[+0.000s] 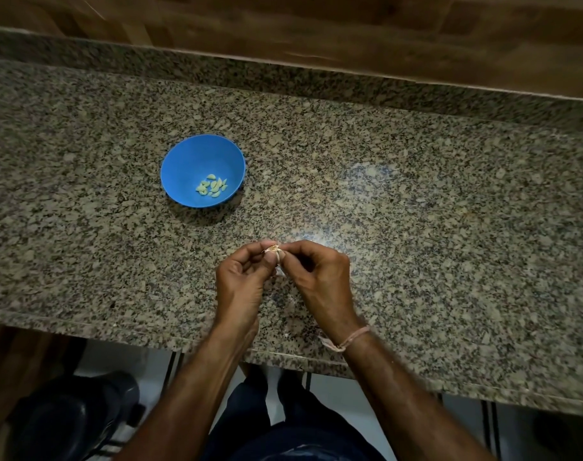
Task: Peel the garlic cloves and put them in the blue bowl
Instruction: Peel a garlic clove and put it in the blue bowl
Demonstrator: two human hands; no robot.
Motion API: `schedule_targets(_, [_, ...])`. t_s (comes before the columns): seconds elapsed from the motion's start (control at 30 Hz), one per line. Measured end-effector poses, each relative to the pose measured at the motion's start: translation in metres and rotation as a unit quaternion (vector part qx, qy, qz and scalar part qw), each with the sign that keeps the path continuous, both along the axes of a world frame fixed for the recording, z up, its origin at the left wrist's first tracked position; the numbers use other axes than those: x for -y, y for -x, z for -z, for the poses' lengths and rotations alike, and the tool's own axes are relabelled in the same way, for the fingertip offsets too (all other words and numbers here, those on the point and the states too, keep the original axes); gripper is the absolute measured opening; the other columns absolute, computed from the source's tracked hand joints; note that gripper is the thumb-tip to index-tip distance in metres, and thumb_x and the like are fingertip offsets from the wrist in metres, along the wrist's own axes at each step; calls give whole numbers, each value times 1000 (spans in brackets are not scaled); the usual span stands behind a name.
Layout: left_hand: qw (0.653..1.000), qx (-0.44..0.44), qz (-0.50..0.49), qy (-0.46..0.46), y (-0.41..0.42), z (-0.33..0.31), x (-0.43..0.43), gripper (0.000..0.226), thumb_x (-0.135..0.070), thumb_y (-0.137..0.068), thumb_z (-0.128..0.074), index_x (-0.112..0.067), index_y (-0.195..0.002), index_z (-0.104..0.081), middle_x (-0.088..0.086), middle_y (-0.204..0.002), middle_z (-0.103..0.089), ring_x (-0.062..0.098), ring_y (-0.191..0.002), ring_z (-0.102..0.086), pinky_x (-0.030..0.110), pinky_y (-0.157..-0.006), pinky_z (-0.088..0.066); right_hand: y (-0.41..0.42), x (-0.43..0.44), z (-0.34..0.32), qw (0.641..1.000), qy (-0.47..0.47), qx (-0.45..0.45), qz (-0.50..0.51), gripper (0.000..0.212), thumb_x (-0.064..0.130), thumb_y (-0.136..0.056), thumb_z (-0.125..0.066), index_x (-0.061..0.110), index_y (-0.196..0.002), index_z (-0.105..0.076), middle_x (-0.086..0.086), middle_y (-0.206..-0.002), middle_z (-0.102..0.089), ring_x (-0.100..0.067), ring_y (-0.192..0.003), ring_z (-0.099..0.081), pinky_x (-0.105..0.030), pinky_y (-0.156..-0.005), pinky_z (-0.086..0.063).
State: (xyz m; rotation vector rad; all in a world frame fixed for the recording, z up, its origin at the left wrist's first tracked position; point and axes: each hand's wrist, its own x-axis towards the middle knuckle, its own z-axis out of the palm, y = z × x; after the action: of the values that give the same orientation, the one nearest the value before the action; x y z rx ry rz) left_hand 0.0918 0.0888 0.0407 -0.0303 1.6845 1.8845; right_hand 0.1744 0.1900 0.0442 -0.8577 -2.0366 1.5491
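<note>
Both hands meet just above the near part of the desk, fingertips together around one garlic clove (274,250). The left hand (242,277) pinches it between thumb and curled fingers, and the right hand (320,274) pinches at the same clove from the other side, seemingly working at its papery skin; only a pale, brownish scrap of it shows between the fingers. A clove like this is likely light, small and firm, with dry, brittle skin that tears in flakes, and once bare it may turn a little slick, so a fingertip pinch at the ends, with a nail lifting the skin at the tip, looks the sensible hold. A thin cord bracelet (346,339) sits on the right wrist. Farther out and to the left, well apart from the hands, the blue bowl (183,161) stands upright on the speckled granite desk (449,211), holding a small heap of peeled cloves (212,187) on its floor. No brand, label or writing can be read anywhere.
</note>
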Motion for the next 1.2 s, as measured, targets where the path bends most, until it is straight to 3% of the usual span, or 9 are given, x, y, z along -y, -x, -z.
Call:
schedule_targets(0.2, [1000,5,4,23,-2,9,-3,17,2,-94,-68,-9,-107,-73,9,-107,-78,19,-102,-75,24,-83,-59,1,5,8,985,-163,55,-12,10,25,-98,-71,15,-96,-73,8,-87,-70,-6,-78,-66,-32,-68,-59])
schedule_targets(0.33, [996,83,5,41,6,19,-1,14,-2,-98,-66,-13,-105,-72,7,-96,-78,19,-88,-71,26,-73,-58,1,-1,14,999,9,47,2,5,20,-95,-75,17,-97,-78,8,-87,-75,-4,-80,-71,-26,-71,-62])
schedule_targets(0.53, [944,-183,82,263,35,41,-2,17,-13,-93,-75,-20,-108,-70,-5,-99,-71,13,-93,-69,19,-72,-56,-18,-7,53,987,4,158,0,8,10,-93,-75,17,-92,-78,12,-87,-75,3,-81,-69,-19,-79,-60])
schedule_targets(0.67, [884,-294,119,343,38,49,-5,45,-14,-89,-80,-15,-129,-59,-1,-124,-58,12,-100,-60,15,-74,-44,-17,0,55,970,-132,199,-43,17,6,-95,-65,18,-83,-68,11,-81,-64,-2,-75,-59,-12,-68,-45])
schedule_targets(0.77, [867,-325,102,363,19,53,8,47,-21,-90,-79,-19,-129,-53,-3,-125,-52,11,-103,-56,18,-68,-39,-14,5,58,946,-238,208,-71,15,12,-99,-64,15,-84,-64,7,-82,-56,-8,-73,-48,-16,-65,-32])
schedule_targets(0.97, [881,-286,123,357,-10,59,29,14,-24,-96,-73,-26,-108,-66,-13,-97,-59,7,-81,-60,23,-62,-42,-8,7,60,915,-325,220,-94,17,8,-95,-68,13,-79,-61,3,-76,-49,-15,-69,-44,-29,-59,-33])
schedule_targets(1.03, [891,-259,130,349,-9,57,27,7,-27,-97,-71,-28,-104,-71,-14,-93,-67,3,-80,-62,23,-61,-43,-6,5,59,930,-277,226,-89,17,7,-95,-67,14,-80,-64,4,-77,-56,-15,-70,-51,-28,-59,-39])
schedule_targets(1.1, [914,-210,132,320,-7,55,23,8,-28,-96,-73,-28,-103,-75,-14,-94,-72,3,-83,-67,23,-64,-50,-5,0,58,971,-108,201,-65,11,7,-95,-70,15,-88,-75,4,-85,-71,-12,-79,-66,-23,-69,-52])
schedule_targets(1.2, [939,-153,134,276,-5,54,21,5,-29,-93,-77,-28,-98,-77,-12,-89,-75,5,-85,-72,30,-74,-62,-10,-1,53,986,81,141,-42,8,10,-90,-79,13,-97,-81,5,-91,-79,-7,-86,-75,-20,-78,-59])
